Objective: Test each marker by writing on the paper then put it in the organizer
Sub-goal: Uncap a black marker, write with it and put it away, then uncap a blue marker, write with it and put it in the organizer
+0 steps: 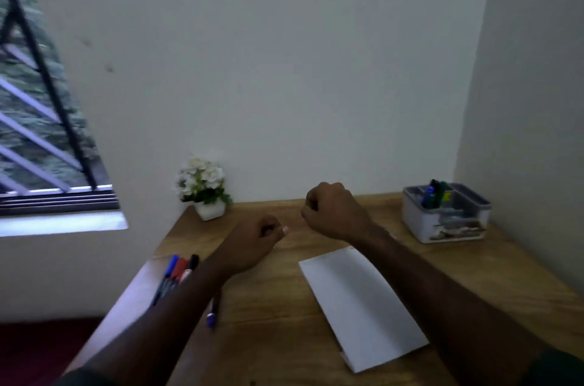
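Markers (180,271) lie in a small bunch at the lower left of the frame, on the edge of the desk (284,338), partly hidden under the left forearm. One more marker (212,311) lies alone just beside them, nearer the bottom. They seem to wait there, close to the left hand, ready to be picked up. The white paper (360,300) lies flat at the lower middle, likely so it is easy to write on. It looks blank.

Farther up, both arms reach forward over the desk. The left hand (262,235) is a closed fist and holds nothing. The right hand (331,211) is a fist too, raised a bit higher, also holding nothing.

At the far right, near the wall, sits the organizer (448,221) with some markers already standing in it. A small pot of white flowers (203,188) sits at the far left corner.
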`<state>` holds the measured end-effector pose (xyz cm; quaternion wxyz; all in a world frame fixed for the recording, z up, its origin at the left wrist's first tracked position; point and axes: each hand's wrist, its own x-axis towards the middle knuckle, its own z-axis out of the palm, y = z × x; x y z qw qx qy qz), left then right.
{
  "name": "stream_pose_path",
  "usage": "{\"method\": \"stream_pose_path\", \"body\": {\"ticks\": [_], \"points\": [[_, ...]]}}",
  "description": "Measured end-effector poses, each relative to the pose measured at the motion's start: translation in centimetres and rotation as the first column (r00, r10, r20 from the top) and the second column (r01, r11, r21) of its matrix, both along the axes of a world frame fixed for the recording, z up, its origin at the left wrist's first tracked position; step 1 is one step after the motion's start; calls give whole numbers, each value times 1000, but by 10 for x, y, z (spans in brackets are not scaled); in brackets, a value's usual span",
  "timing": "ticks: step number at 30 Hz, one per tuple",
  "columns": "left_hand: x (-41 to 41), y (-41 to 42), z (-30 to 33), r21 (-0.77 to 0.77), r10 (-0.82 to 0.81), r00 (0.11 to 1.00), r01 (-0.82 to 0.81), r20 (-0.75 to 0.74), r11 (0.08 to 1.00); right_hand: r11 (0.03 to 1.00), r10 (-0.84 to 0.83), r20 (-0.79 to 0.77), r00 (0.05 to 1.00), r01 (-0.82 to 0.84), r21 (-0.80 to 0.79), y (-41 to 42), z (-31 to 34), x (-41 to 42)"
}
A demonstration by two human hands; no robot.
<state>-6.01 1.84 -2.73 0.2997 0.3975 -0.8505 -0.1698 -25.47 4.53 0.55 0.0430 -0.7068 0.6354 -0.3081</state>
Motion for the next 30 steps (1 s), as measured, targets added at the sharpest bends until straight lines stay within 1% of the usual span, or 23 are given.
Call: {"method": "stream_pose_path", "body": {"ticks": [3, 5, 10, 15, 18, 21, 25, 27, 30], "points": [[53, 4, 0, -40, 95, 995, -95, -16, 995, 994, 109, -54, 993, -109, 11, -3, -17, 50], [85, 7, -1, -29, 164, 986, -165, -24, 986, 986, 168, -109, 980, -167, 14, -4, -27, 81], [152, 14, -12, 23, 356, 935, -356, -4, 934, 956, 282, -65, 957, -274, 102, -5, -47, 142], [187, 13, -32, 49, 467, 884, -466, -10, 883, 924, 378, -31, 925, -376, 65, 2, -57, 189], [198, 14, -43, 135, 506, 862, -499, -20, 856, 903, 428, -63, 902, -423, 79, 4, -61, 213], [203, 17, -49, 179, 496, 868, -489, 3, 854, 912, 402, -84, 912, -391, 127, 3, -65, 228], [203, 18, -48, 187, 491, 870, -476, -38, 859, 936, 317, -102, 943, -294, 192, 1, -65, 239], [202, 18, -47, 198, 485, 873, -467, -52, 862, 942, 288, -137, 948, -255, 219, 0, -63, 244], [201, 18, -47, 218, 497, 863, -471, -88, 855, 938, 239, -204, 949, -172, 301, -3, -59, 253]]}}
